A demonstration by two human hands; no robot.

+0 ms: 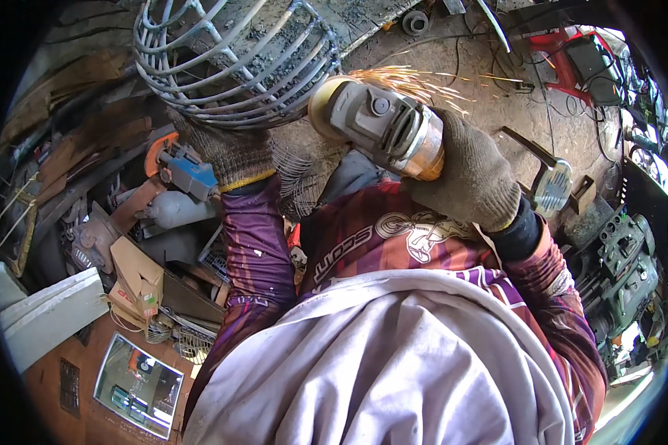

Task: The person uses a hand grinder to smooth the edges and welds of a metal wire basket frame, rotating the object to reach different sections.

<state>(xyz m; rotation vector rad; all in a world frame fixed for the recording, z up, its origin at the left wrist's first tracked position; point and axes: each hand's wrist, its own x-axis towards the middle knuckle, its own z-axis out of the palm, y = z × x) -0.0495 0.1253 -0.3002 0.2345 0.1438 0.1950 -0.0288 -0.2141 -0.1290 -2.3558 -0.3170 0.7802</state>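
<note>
A round cage of welded metal bars (234, 59) lies at the far left on a dark, grimy metal surface. My left hand (226, 152), in a grey-brown knit glove with a yellow cuff edge, grips the cage's near rim; its fingertips are hidden by the bars. My right hand (471, 170), gloved alike, is wrapped around the body of an angle grinder (382, 122). The grinder's disc (323, 107) meets the right edge of the cage. Orange sparks (416, 80) fly off to the right from there.
Left of me lie a blue-and-orange power tool (189, 170), a cardboard box (137, 278) and scrap metal. A red-framed machine (575, 63) stands at the far right, with cables on the floor. Nearer on the right are a hand-held metal tool (553, 185) and a greenish machine (623, 259).
</note>
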